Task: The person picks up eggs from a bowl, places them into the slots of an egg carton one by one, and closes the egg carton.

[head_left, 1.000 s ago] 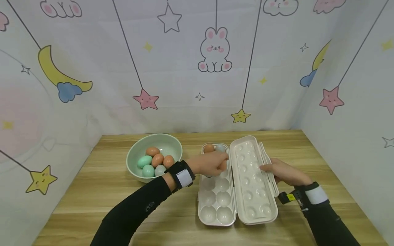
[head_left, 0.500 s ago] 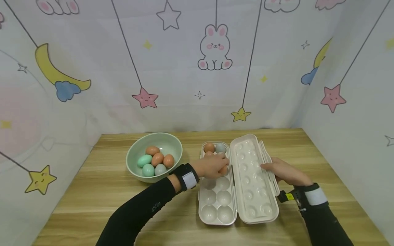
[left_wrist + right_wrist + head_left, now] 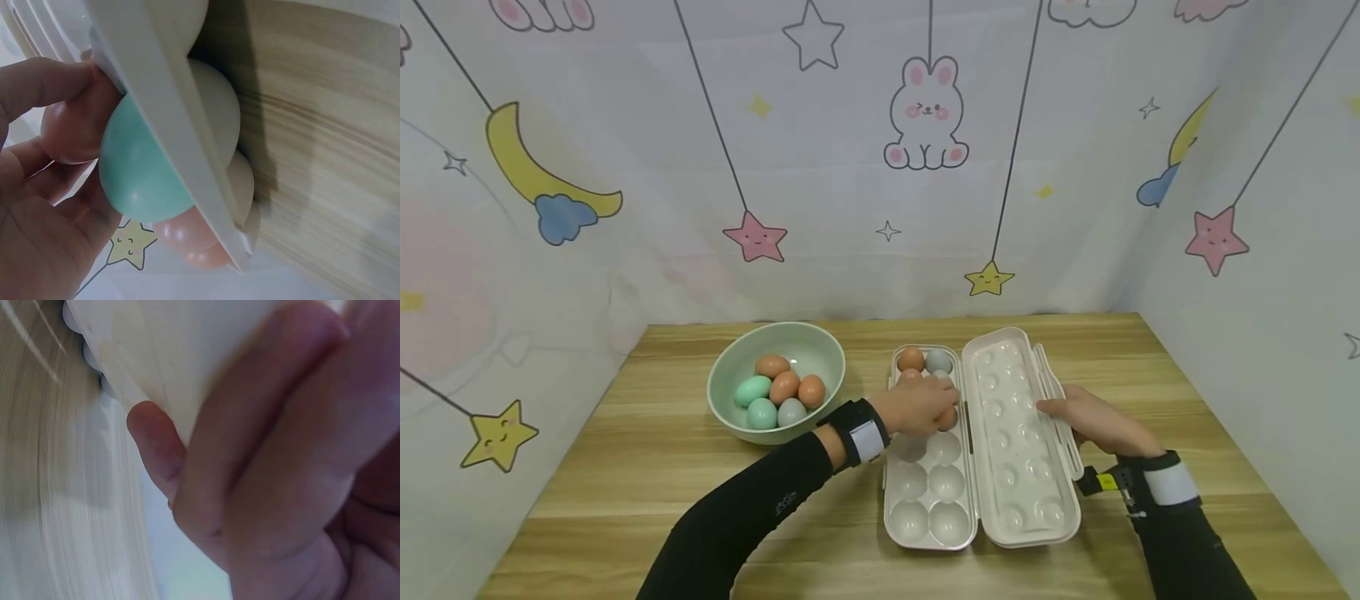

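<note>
My left hand (image 3: 917, 410) pinches a brown egg (image 3: 74, 128) between thumb and fingers, right at a cup in the right row of the egg box (image 3: 917, 483). Beside that egg, a green egg (image 3: 140, 164) sits in the left row, hidden under the hand in the head view. At the far end of the box are a brown egg (image 3: 912, 359) and a grey egg (image 3: 938, 361), with more eggs just behind my knuckles. My right hand (image 3: 1101, 423) grips the outer edge of the open lid (image 3: 1011, 442), thumb on the inside and fingers underneath.
Left of the box stands a pale green bowl (image 3: 816, 350) holding several brown, green and grey eggs (image 3: 785, 387). The wooden table (image 3: 647, 467) meets a printed cloth backdrop (image 3: 850, 283) at the back and sides.
My left hand has shifted slightly right and nearer with the brown egg, bringing it down to the cup. The far eggs show more fully. The right hand stays on the lid.
</note>
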`<state>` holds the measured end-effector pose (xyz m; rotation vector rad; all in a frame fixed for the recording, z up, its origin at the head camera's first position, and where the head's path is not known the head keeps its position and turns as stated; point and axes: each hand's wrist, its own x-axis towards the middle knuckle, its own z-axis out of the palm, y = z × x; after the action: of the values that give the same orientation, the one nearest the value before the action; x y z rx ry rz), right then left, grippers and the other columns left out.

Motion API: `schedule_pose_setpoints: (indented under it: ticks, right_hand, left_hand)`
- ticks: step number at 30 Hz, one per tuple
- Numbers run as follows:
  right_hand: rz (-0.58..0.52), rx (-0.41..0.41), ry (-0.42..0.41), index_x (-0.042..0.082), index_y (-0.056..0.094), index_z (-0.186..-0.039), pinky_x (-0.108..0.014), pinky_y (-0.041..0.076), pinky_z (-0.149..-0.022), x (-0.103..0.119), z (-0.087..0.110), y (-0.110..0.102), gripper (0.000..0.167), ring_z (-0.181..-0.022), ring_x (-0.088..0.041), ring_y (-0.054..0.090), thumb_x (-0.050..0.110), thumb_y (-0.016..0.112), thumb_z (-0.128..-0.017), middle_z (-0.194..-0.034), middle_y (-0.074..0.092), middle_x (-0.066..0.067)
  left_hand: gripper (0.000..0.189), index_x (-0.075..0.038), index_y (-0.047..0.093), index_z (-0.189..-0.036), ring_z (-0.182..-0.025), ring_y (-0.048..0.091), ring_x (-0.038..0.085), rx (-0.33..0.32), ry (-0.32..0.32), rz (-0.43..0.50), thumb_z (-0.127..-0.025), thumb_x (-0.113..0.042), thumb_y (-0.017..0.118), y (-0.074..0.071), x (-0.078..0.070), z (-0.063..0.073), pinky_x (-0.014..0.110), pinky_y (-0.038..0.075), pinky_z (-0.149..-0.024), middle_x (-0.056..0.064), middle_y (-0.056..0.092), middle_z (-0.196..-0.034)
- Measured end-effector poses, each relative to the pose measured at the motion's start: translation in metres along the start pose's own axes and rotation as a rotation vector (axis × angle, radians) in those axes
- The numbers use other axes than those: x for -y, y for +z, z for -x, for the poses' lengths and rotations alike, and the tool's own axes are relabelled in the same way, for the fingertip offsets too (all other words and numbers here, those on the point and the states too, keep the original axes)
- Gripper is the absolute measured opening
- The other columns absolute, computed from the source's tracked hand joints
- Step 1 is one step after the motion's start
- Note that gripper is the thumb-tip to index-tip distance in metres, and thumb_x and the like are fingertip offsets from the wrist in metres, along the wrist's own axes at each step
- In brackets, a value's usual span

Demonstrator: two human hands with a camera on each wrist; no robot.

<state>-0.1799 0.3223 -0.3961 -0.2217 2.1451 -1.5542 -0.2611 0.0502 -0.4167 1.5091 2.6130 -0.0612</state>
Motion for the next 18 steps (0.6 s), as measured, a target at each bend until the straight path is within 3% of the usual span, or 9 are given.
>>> schedule_pose_setpoints:
  ticks: [8,14,18]
  right_hand:
    - [-0.002,-0.004,-0.001,-0.017,0.014,-0.145,-0.049,0.056,-0.067,0.0006,-0.0006,0.0005,0.055,-0.088,-0.036,0.067,0.014,0.036,-0.105,-0.104,0.063,-0.023]
    - [-0.006,-0.016,0.011,-0.015,0.012,-0.146,-0.050,0.056,-0.068,-0.0008,-0.0002,0.0014,0.056,-0.087,-0.036,0.068,0.014,0.036,-0.105,-0.104,0.062,-0.022]
    - [-0.003,-0.016,0.005,-0.016,0.009,-0.146,-0.050,0.056,-0.067,-0.0007,0.0009,0.0018,0.058,-0.086,-0.035,0.068,0.015,0.036,-0.105,-0.104,0.063,-0.022]
  left_hand:
    - [0.017,-0.019,0.060,-0.099,-0.088,0.053,0.014,-0.055,-0.002,-0.068,-0.085,-0.018,0.070,0.0046,-0.0008,-0.0003,0.027,0.037,-0.069,-0.005,0.057,-0.097]
    - [0.010,-0.020,0.057,-0.086,-0.082,0.052,0.014,-0.095,0.004,-0.053,-0.086,-0.020,0.067,0.0077,0.0012,-0.0001,0.026,0.034,-0.066,-0.007,0.053,-0.086]
    - [0.011,-0.021,0.056,-0.085,-0.080,0.050,0.014,-0.103,0.011,-0.069,-0.085,-0.019,0.068,0.0106,0.0011,-0.0009,0.026,0.033,-0.066,-0.007,0.053,-0.087]
